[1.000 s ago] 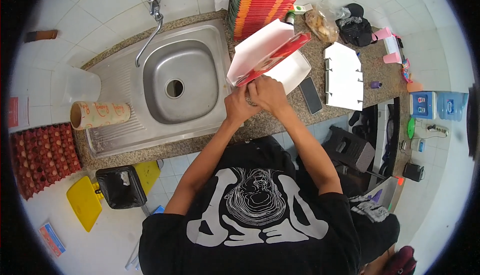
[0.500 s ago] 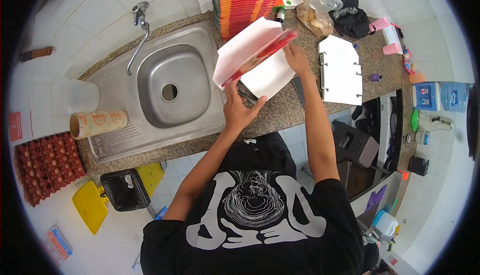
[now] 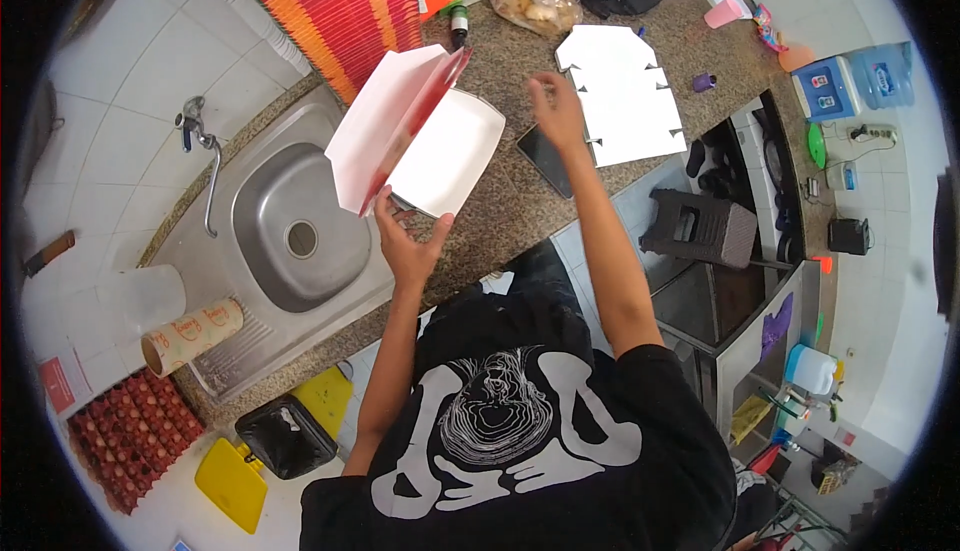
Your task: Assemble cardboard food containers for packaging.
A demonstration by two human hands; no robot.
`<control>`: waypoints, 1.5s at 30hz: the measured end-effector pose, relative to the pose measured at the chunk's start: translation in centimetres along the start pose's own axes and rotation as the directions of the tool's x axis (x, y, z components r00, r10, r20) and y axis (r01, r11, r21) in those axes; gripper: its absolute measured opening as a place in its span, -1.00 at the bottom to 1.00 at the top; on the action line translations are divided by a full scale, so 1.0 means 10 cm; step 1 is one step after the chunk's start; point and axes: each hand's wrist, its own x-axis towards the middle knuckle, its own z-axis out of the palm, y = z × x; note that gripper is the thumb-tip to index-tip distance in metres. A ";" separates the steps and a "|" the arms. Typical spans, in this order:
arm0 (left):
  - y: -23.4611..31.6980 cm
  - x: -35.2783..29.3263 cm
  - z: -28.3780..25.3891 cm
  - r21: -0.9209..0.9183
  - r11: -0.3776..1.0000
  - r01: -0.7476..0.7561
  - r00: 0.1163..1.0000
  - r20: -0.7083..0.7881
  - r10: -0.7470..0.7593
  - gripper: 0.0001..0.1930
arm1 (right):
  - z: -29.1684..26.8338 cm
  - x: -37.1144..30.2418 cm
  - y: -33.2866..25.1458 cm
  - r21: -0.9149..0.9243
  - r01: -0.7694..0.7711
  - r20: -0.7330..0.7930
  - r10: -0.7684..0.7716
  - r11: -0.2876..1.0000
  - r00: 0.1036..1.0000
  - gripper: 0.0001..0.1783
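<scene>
On the left, the sink (image 3: 320,286) swings round at a steeper slant as the whole view turns, and the red stack (image 3: 320,11) leans in beyond it. Next along comes the box (image 3: 450,156), on the counter (image 3: 505,201) just right of the sink, its white inside facing up, its lid (image 3: 378,131) standing raised along the left side. And here's the change: a second ago both hands are at its near end, half a second ago the right is at its far right side, and now that hand is clear. The box sits open with only the left hand (image 3: 408,251) on it!

That left hand works at the near left corner, index finger up by the lid's lower end, thumb spread wide along the near edge. The box lies just beyond those fingers, touching them; how firmly they grip, nobody can tell from here.

Moving right, the phone (image 3: 545,161) rests partly under the right forearm. Above it hangs the right hand (image 3: 556,114), fingers loosely curled, slightly blurred, nothing visible in them. The box is left of those fingertips, well apart; the blank (image 3: 625,91), flat and white, lies just to their right. Whether they touch its edge is unclear.
</scene>
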 end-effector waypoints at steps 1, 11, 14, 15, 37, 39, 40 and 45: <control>-0.02 0.01 0.00 0.002 1.000 0.003 1.000 -0.002 -0.003 0.07 | -0.14 -0.05 0.26 -0.140 0.026 -0.062 -0.035 0.990 0.997 -0.61; -0.01 -0.07 0.05 0.061 0.998 0.001 0.996 -0.092 0.004 0.04 | -0.79 -0.09 1.56 -0.402 -0.163 0.354 0.317 0.901 0.880 -0.17; 0.00 -0.19 0.13 0.019 1.000 -0.004 0.979 -0.202 0.008 -0.11 | -0.93 0.03 1.49 -0.419 -0.148 0.445 0.345 0.896 0.826 -0.13; 0.09 -0.24 0.20 0.029 1.000 -0.009 0.979 -0.204 0.014 -0.11 | -0.97 0.04 1.54 -0.380 -0.151 0.458 0.328 0.912 0.826 -0.11; 1.23 0.13 2.74 -0.010 0.969 0.246 0.953 0.187 -0.240 -0.54 | -1.98 -0.56 0.85 0.341 0.102 0.303 -0.212 0.934 0.929 -0.84; 1.14 -0.11 2.52 -0.120 0.900 0.419 0.907 0.099 -0.409 -0.61 | -2.03 -0.48 1.21 0.173 0.064 0.172 -0.094 0.983 0.981 -0.61; 1.14 -0.13 2.41 -0.113 0.899 0.422 0.905 0.103 -0.412 -0.61 | -2.05 -0.37 1.38 0.058 0.040 0.036 -0.042 0.998 0.998 -0.50; 1.18 0.01 2.30 -0.267 0.890 0.369 0.927 0.173 -0.333 -0.66 | -2.15 0.00 1.69 0.444 -0.517 0.481 0.293 0.732 0.827 -0.58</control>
